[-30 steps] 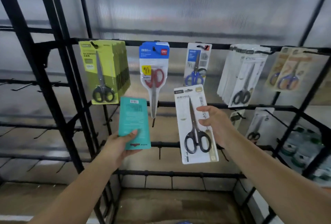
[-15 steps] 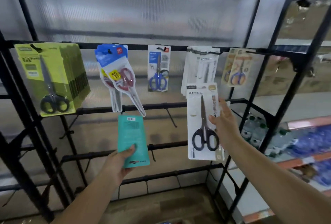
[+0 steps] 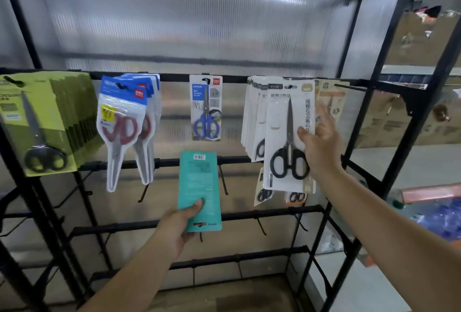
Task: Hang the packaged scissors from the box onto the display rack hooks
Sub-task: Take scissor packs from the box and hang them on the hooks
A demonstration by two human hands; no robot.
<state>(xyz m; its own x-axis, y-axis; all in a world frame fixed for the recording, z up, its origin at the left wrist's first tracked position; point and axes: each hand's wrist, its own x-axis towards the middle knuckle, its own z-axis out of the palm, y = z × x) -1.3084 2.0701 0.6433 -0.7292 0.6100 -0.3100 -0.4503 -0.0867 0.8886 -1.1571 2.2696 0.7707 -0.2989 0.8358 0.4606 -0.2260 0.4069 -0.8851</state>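
My right hand (image 3: 320, 142) pinches the right edge of a white pack of black-handled scissors (image 3: 287, 137), thumb on the front, fingers behind. The pack's top hole sits at the hook on the top rail, in front of a stack of matching white packs (image 3: 254, 114). My left hand (image 3: 178, 224) grips the lower end of a teal pack (image 3: 199, 187), held upright with its printed back and barcode facing me, in front of the second rail. The black display rack (image 3: 174, 78) fills the view. The box is not in view.
On the top rail hang green packs (image 3: 40, 122), red-handled scissors in blue-topped bags (image 3: 124, 124), one blue-handled pair (image 3: 205, 108) and beige packs (image 3: 333, 97). Bare hooks (image 3: 224, 182) stick out from the lower rails. Small packs (image 3: 264, 193) hang below the white stack.
My right hand has lifted the white pack up to the top-rail hook in front of the matching stack. The teal pack stays low in my left hand. The view has shifted right.
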